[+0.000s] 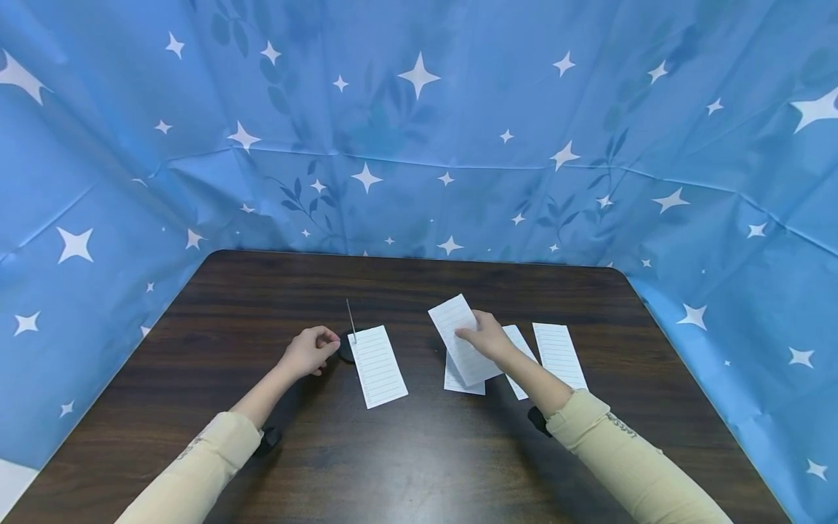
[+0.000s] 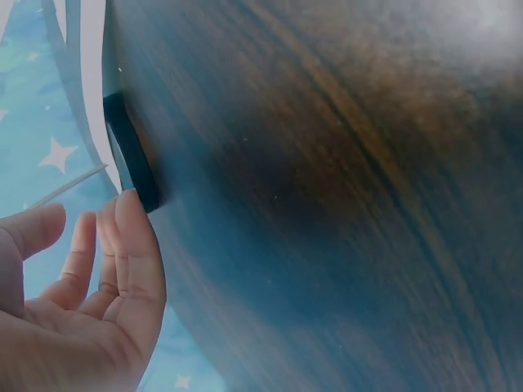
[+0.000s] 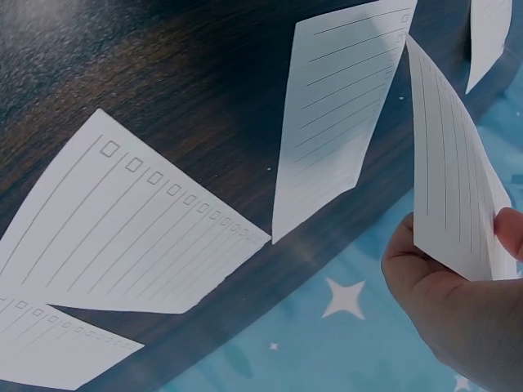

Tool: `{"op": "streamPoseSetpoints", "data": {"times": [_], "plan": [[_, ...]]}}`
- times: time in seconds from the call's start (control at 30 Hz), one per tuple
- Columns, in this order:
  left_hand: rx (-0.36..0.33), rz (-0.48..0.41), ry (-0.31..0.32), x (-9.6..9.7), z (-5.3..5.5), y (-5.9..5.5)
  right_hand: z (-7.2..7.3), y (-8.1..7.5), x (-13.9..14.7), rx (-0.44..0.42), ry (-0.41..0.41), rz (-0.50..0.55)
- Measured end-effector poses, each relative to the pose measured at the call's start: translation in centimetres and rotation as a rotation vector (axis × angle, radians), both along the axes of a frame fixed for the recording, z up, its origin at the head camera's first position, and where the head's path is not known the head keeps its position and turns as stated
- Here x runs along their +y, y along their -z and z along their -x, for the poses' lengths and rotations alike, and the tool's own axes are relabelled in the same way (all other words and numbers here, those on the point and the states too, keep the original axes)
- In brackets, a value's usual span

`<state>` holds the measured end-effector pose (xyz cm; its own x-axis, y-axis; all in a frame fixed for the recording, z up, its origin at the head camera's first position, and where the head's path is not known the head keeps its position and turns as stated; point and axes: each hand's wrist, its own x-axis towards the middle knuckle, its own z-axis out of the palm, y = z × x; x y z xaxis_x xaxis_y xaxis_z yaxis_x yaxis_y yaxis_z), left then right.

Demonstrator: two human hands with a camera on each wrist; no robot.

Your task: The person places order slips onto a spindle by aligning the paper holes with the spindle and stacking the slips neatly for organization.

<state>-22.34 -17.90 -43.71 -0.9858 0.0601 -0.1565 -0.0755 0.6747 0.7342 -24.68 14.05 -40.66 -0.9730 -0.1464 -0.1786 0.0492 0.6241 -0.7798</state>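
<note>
My right hand point(image 1: 487, 336) pinches a white lined checklist sheet point(image 1: 452, 324) between thumb and fingers. In the right wrist view the held sheet point(image 3: 445, 155) curves slightly. Left of centre stands a paper spike with a thin upright metal rod point(image 1: 350, 316) and a black base point(image 2: 135, 155). Another lined sheet point(image 1: 381, 367) lies at the spike, its upper left corner at the rod and covering part of the base. My left hand point(image 1: 310, 351) is beside the base, fingertips right at its edge, the thumb apart from the fingers.
Below the held sheet lies a lined sheet point(image 1: 463, 384), partly covered. Two more sheets rest to the right, one point(image 1: 517, 338) partly behind my right arm, the other point(image 1: 559, 355) farther right. The dark wooden table point(image 1: 406, 466) ends at a blue star-patterned curtain point(image 1: 419, 124).
</note>
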Motion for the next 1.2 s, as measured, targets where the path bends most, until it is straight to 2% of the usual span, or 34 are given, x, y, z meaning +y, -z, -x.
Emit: {"op": "streamPoseSetpoints", "data": {"times": [0.33,0.63,0.87,1.0,1.2], "plan": [[-0.013,-0.067,0.028,0.3,-1.0,-0.2,-0.4,-0.4,-0.8,0.02,-0.008,0.011],[0.033,-0.141,0.044,0.9,-1.6,-1.0,-1.1,-0.5,-2.1,0.055,-0.012,0.058],[0.06,-0.189,0.095,1.5,-2.1,-1.4,-1.7,-0.7,-3.4,-0.036,-0.003,0.142],[0.08,-0.207,0.099,1.8,-2.2,-2.3,-2.1,-1.2,-4.2,-0.079,-0.002,0.18],[0.133,-0.221,0.118,2.2,-2.2,-3.6,-2.4,-2.0,-5.7,-0.087,-0.022,0.195]]}}
